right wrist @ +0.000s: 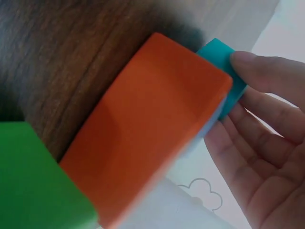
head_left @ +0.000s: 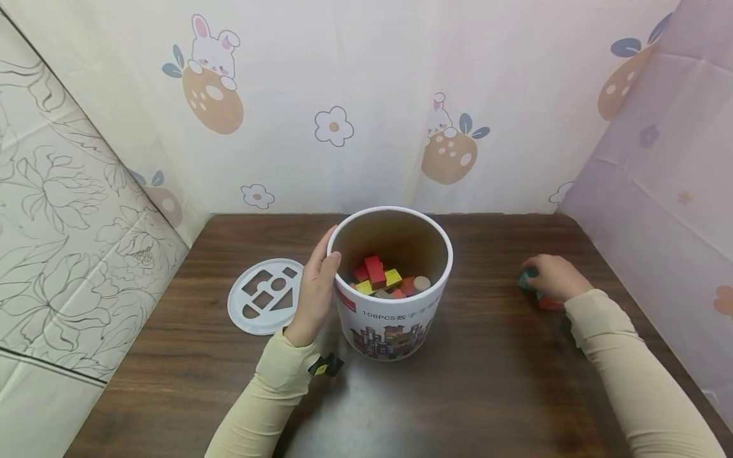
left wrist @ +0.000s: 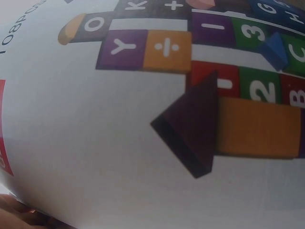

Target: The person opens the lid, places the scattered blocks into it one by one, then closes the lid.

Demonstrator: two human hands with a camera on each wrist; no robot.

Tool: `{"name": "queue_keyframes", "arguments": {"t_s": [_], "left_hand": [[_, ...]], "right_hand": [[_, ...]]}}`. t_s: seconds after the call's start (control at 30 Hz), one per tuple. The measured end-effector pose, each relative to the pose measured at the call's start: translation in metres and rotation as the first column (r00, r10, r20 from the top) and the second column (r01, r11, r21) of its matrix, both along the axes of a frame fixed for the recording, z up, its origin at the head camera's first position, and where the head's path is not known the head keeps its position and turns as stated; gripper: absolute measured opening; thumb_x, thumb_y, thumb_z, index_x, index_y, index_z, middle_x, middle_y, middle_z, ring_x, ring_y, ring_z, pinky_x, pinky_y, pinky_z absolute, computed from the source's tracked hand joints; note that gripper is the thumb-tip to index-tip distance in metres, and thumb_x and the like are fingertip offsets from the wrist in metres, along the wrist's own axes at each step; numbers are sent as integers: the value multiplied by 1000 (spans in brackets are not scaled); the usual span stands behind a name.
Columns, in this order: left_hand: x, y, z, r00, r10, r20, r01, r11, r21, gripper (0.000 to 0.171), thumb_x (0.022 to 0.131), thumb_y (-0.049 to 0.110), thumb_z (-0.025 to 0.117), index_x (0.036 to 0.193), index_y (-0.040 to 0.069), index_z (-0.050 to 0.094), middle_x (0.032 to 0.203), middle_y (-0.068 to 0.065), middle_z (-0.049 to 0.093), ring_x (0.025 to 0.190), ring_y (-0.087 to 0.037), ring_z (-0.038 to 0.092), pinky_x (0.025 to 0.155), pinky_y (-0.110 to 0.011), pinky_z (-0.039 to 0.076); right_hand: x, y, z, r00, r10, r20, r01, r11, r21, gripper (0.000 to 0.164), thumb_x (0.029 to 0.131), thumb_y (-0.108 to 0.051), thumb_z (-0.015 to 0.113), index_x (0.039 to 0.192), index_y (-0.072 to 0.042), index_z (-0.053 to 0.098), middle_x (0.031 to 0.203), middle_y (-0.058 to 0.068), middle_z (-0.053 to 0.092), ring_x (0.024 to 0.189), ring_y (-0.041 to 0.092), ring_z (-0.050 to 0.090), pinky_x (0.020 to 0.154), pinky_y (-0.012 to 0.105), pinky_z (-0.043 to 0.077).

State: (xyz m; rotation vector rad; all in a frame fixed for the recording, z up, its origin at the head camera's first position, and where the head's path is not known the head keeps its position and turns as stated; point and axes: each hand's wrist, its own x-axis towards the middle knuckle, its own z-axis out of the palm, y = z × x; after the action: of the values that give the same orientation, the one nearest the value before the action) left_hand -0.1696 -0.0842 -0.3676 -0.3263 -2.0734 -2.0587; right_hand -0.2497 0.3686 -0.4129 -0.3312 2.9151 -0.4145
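Left hand (head_left: 312, 289) curves round white cylindrical bucket (head_left: 378, 327) on brown wood-grain table (head_left: 469, 394). Right hand (head_left: 555, 277) pinches small teal block (right wrist: 220, 54), far right; orange rectangular block (right wrist: 147, 114) beside it, contact unclear. Picking-up step, seemingly; next calls for steady lift.

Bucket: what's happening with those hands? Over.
Left hand gripping bucket at rim. Right hand pinching teal block, orange block close by. Holed lid at left, seemingly out of the way.

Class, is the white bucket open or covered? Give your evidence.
Open: in the head view, the bucket has nothing over its top, and coloured blocks show inside it.
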Motion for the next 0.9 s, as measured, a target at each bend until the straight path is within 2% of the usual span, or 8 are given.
{"name": "queue_keyframes", "arguments": {"t_s": [0.17,0.43,0.53,0.7,0.9], "left_hand": [[0,0,0,1000,-4,2,4,1000,4,47,102,21,42,149,18,39,150,-2,44,139,-24,42,113,-55,36],[0,0,-1,1000,0,15,0,1000,4,47,102,23,42,149,19,39,151,-2,44,139,-24,42,112,-56,37],[0,0,-1,1000,0,13,0,1000,1,47,102,23,42,149,20,40,151,-1,44,139,-24,42,112,-56,37],[0,0,-1,1000,-5,7,5,1000,2,47,102,22,42,149,20,40,151,-2,44,139,-24,42,112,-55,37],[0,0,0,1000,-5,5,5,1000,6,47,102,20,42,150,18,39,150,-2,45,138,-25,42,112,-56,37]], "right_hand": [[0,-2,8,998,24,-56,-24,1000,5,40,89,-12,64,120,13,61,116,34,62,103,46,61,86,61,49],[3,-20,35,993,63,-97,-67,997,-40,42,94,-16,59,127,11,57,119,31,63,102,40,63,86,59,51],[5,-30,46,987,82,-137,-91,994,-59,41,96,-16,59,128,10,57,117,28,63,96,35,64,82,55,52],[11,-47,64,967,104,-235,-125,989,-76,39,95,-15,62,128,6,59,114,22,64,86,24,60,75,45,52],[18,-70,87,940,109,-323,-156,980,-123,40,93,-15,66,129,1,60,110,16,65,90,25,61,82,49,53]]}}
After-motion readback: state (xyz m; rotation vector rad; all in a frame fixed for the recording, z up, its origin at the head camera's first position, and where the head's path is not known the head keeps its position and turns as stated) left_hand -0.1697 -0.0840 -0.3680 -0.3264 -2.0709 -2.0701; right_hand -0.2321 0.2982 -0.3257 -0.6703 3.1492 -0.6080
